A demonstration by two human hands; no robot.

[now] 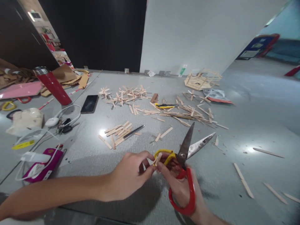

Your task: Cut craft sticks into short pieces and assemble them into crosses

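My left hand is closed, pinching a short piece of popsicle stick between thumb and fingertips. My right hand meets it there, its thumb and fingertips also at the stick piece. Across the right palm rest the scissors, with one red and one yellow handle loop; the blades are spread and point up and to the right. Beyond the hands lie a loose pile of popsicle sticks with a black pen across it, and a couple of cut pieces.
More sticks and a yellow cutter lie farther back. A stick-built frame stands at the back right. At left are a phone, a red bottle, keys, cables and a purple device. Single sticks lie at right.
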